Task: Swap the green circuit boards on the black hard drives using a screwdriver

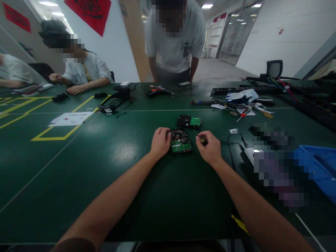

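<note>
Hard drive (180,141) lies flat on the green table (105,168), circuit board up, dead centre between both hands.

Left hand (160,140), at the drive's 9 o'clock: half closed, fingers bent over the left edge and gripping it.

Right hand (209,149), at 3 o'clock: closed round a small screwdriver (201,139). The shaft points toward 11 o'clock and the tip is near the drive's far right corner. Cannot tell if it makes contact.

Handling (judgement): a dense metal block, stiff, likely heavy for its size, with smooth sides. The exposed board is the fragile part. Take hold by the long metal edges and keep fingers off the board.

Counts:
- Hard drives: 2. The second hard drive (189,121) sits at 12 o'clock of the first, near but apart.
- Screwdriver in hand: 1.
- Power drill (160,91): 1, farther off at 12 o'clock.
- Sheet of paper (70,119): 1, at 10 o'clock.
- Blue bin (322,168): 1, at 3 o'clock.
- Other people clearly in view across the table: 2, one seated at 10 o'clock and one standing at 12.
</note>
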